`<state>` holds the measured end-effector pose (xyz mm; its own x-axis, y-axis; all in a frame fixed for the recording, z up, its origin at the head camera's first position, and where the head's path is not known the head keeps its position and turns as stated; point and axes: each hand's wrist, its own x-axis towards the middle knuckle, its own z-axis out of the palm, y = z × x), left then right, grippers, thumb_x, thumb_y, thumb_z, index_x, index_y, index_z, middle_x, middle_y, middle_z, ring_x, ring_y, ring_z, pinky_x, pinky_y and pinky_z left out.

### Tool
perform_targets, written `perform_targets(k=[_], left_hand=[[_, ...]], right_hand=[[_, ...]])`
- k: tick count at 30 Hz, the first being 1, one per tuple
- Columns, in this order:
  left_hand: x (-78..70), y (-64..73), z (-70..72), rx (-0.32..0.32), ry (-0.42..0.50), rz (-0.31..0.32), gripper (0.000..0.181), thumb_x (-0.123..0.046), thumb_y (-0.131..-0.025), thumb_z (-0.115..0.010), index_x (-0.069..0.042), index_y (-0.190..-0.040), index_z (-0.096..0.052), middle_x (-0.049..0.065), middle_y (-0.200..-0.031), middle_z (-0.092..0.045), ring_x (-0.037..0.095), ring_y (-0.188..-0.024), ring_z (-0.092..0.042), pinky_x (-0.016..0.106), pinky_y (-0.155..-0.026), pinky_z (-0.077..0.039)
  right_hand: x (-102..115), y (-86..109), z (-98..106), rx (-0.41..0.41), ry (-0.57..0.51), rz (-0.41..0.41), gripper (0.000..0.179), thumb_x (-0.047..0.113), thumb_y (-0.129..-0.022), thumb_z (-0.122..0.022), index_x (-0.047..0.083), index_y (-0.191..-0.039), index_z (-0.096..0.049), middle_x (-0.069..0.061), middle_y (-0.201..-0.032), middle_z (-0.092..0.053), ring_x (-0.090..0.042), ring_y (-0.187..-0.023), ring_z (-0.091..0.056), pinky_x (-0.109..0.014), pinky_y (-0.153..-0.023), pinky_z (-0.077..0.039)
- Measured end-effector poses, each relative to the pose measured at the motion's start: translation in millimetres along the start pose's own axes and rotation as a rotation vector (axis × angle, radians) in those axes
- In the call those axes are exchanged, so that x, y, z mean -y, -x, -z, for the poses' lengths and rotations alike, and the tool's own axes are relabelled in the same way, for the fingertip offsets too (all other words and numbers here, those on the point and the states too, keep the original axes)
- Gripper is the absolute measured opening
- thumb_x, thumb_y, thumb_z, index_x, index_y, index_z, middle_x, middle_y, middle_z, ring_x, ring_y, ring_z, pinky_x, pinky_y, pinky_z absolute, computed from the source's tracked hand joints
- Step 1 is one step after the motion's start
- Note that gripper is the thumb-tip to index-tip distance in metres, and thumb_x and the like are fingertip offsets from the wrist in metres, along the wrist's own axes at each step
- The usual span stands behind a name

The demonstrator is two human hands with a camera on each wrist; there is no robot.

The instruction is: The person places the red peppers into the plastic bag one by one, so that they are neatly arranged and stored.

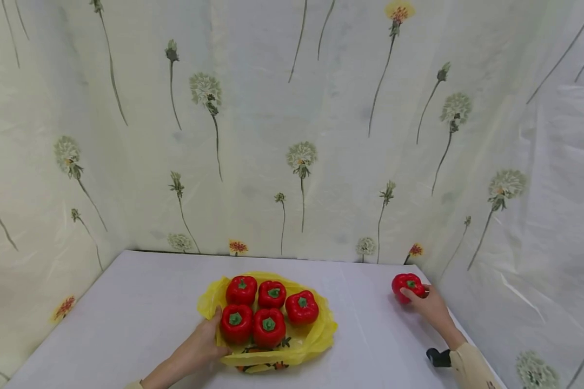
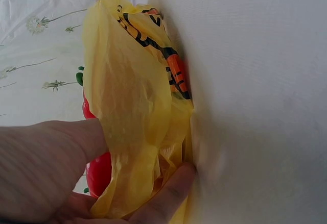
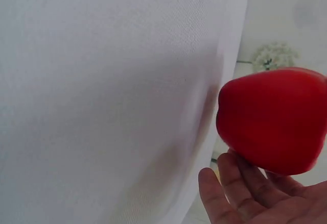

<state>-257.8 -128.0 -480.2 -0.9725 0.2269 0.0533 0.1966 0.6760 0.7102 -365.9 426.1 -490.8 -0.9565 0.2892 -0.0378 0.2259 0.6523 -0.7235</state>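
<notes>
A yellow plastic bag [image 1: 316,346] with its mouth spread wide stands on the table, several red bell peppers [image 1: 269,327] upright inside it, green stems on top. My left hand [image 1: 205,340] grips the bag's left edge; in the left wrist view the yellow film [image 2: 135,106] runs between thumb and fingers [image 2: 171,193]. Far to the right, my right hand [image 1: 430,309] holds a single red bell pepper [image 1: 405,286] between thumb and fingers. In the right wrist view this pepper [image 3: 273,122] lies against the fingers, close over the table's surface.
The white table [image 1: 117,313] ends at a back edge along a curtain [image 1: 253,135] printed with dandelions. Curtain also closes in both sides, and the right side [image 1: 540,270] stands near the right arm. A black device [image 1: 439,357] sits at the right wrist.
</notes>
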Motion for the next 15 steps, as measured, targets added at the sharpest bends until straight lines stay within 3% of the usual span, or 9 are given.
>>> perform_targets(k=[7, 15], left_hand=[[0.6, -0.9, -0.3, 0.013, 0.005, 0.032, 0.101, -0.006, -0.065, -0.087, 0.021, -0.141, -0.025, 0.035, -0.141, -0.042, 0.044, -0.130, -0.045, 0.052, -0.099, -0.044], [-0.2, -0.7, -0.3, 0.016, 0.002, 0.032, 0.101, -0.005, -0.066, -0.087, 0.021, -0.141, -0.025, 0.035, -0.141, -0.043, 0.045, -0.131, -0.044, 0.053, -0.100, -0.043]], right_hand=[[-5.2, -0.3, 0.4, -0.018, 0.079, -0.017, 0.115, 0.079, -0.081, -0.044, -0.015, -0.143, -0.019, -0.037, -0.140, -0.030, -0.052, -0.126, -0.032, -0.059, -0.094, -0.047], [-4.7, 1.1, -2.2, -0.080, 0.032, 0.020, 0.107, 0.072, -0.086, -0.046, -0.011, -0.147, -0.016, -0.036, -0.145, -0.028, -0.051, -0.130, -0.031, -0.060, -0.100, -0.041]])
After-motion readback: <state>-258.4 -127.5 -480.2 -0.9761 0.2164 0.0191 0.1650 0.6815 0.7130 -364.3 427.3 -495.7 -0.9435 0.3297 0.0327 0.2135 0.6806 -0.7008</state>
